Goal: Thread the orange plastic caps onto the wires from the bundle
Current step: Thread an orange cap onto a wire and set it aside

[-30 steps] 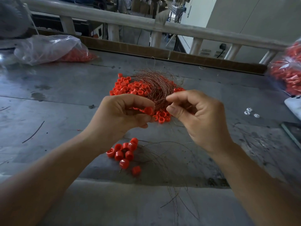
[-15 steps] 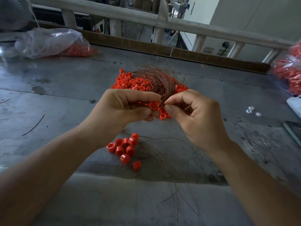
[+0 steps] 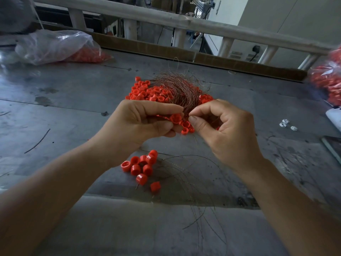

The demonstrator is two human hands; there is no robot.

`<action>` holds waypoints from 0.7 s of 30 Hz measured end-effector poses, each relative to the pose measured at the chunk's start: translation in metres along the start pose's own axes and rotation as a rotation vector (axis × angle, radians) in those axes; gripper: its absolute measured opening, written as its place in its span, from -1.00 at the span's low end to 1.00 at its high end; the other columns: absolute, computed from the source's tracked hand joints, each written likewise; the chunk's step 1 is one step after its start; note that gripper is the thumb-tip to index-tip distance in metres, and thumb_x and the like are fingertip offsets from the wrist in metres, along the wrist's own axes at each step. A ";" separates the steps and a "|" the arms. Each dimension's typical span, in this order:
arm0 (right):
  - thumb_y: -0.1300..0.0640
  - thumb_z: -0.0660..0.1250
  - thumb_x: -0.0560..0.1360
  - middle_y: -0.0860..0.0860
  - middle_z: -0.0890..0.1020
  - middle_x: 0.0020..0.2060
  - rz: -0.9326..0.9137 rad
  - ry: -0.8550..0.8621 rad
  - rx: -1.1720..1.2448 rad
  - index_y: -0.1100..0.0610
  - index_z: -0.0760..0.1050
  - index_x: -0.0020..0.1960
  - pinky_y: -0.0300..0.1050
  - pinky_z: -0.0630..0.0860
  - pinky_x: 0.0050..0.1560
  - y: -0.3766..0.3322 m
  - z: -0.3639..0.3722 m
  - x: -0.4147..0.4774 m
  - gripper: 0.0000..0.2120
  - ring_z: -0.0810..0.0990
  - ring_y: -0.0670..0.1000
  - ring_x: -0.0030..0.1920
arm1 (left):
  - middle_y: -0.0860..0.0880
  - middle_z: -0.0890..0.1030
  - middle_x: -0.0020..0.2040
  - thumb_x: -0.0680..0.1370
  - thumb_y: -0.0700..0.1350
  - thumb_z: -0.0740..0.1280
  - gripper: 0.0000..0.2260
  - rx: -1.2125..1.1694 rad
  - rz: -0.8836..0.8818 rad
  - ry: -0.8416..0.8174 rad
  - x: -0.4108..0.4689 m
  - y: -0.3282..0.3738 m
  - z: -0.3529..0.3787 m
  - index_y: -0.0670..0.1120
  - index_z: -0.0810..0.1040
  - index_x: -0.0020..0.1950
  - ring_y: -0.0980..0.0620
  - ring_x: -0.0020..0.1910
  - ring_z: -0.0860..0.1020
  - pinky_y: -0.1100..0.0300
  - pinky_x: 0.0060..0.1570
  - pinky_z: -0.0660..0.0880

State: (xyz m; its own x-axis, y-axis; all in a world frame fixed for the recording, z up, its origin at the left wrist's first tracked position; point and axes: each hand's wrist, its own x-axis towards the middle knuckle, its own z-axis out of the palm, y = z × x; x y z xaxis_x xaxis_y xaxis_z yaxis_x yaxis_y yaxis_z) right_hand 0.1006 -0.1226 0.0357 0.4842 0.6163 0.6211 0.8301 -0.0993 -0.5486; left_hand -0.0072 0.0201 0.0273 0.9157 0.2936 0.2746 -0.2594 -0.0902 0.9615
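Threading step in hand. One orange cap (image 3: 175,118) is pinched between thumb and forefinger of the left hand (image 3: 142,124), raised just in front of the wire bundle (image 3: 177,87) and cap pile (image 3: 145,93) on the table (image 3: 73,108). The right hand (image 3: 227,133) is held beside the cap, its fingers pressed tip to tip, apparently on a wire end too fine to make out. Next, that end must be aimed into the cap's hole. Capped wires (image 3: 142,167) lie nearer.

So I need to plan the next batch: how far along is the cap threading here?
Early on. Done: a small cluster of caps with wires trailing lies nearest the person. In hand: the left hand holds one cap while the right hand pinches a strand from the wire bundle. Left: the loose pile behind and most of that bundle.
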 end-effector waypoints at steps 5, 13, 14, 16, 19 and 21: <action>0.22 0.37 0.39 -0.04 0.59 -0.32 -0.004 -0.034 0.017 0.17 0.60 -0.21 -0.33 0.45 -0.27 0.000 0.001 0.000 -0.96 0.53 -0.13 -0.30 | -0.02 0.70 -0.18 0.31 -0.21 0.32 -0.74 0.031 -0.005 0.008 0.001 -0.001 0.000 -0.06 0.61 -0.03 0.04 -0.17 0.66 0.33 -0.17 0.55; 0.24 0.38 0.39 -0.05 0.58 -0.35 -0.030 -0.012 0.007 0.18 0.60 -0.23 -0.38 0.42 -0.30 0.000 0.001 -0.001 -0.96 0.51 -0.15 -0.34 | -0.05 0.70 -0.17 0.30 -0.21 0.33 -0.73 0.015 -0.020 0.003 0.000 0.000 0.000 -0.06 0.61 -0.03 0.03 -0.15 0.66 0.33 -0.16 0.55; 0.25 0.38 0.39 -0.05 0.58 -0.35 -0.032 -0.015 0.007 0.18 0.60 -0.23 -0.38 0.42 -0.30 0.000 0.001 -0.001 -0.96 0.51 -0.16 -0.34 | -0.05 0.70 -0.17 0.30 -0.22 0.33 -0.73 -0.006 -0.025 0.002 0.000 0.000 -0.001 -0.06 0.62 -0.03 0.02 -0.15 0.66 0.32 -0.16 0.55; 0.25 0.38 0.39 -0.04 0.59 -0.34 -0.032 -0.015 0.009 0.18 0.60 -0.23 -0.36 0.43 -0.30 0.000 0.001 -0.001 -0.96 0.51 -0.14 -0.34 | -0.06 0.70 -0.18 0.30 -0.24 0.32 -0.73 -0.044 -0.030 -0.008 0.000 0.000 -0.001 -0.04 0.65 -0.06 0.03 -0.15 0.66 0.32 -0.16 0.55; 0.25 0.37 0.39 -0.04 0.59 -0.34 -0.026 -0.010 0.007 0.18 0.60 -0.23 -0.30 0.46 -0.30 0.000 0.000 -0.001 -0.96 0.53 -0.11 -0.33 | -0.08 0.70 -0.18 0.30 -0.25 0.31 -0.74 -0.060 -0.039 -0.014 0.000 0.000 -0.001 -0.01 0.68 -0.11 0.01 -0.15 0.66 0.31 -0.16 0.55; 0.25 0.38 0.39 -0.05 0.59 -0.34 -0.020 -0.010 0.009 0.18 0.60 -0.23 -0.29 0.47 -0.29 -0.001 -0.001 -0.001 -0.96 0.53 -0.11 -0.33 | -0.08 0.70 -0.18 0.30 -0.24 0.31 -0.75 -0.061 -0.044 -0.010 0.000 0.000 -0.001 0.00 0.68 -0.13 0.00 -0.14 0.66 0.31 -0.16 0.55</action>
State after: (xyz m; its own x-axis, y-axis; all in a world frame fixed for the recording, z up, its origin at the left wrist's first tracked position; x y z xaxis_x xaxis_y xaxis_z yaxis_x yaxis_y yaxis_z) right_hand 0.0996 -0.1238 0.0359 0.4648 0.6258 0.6264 0.8371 -0.0800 -0.5412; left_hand -0.0078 0.0209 0.0274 0.9295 0.2863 0.2327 -0.2373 -0.0191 0.9713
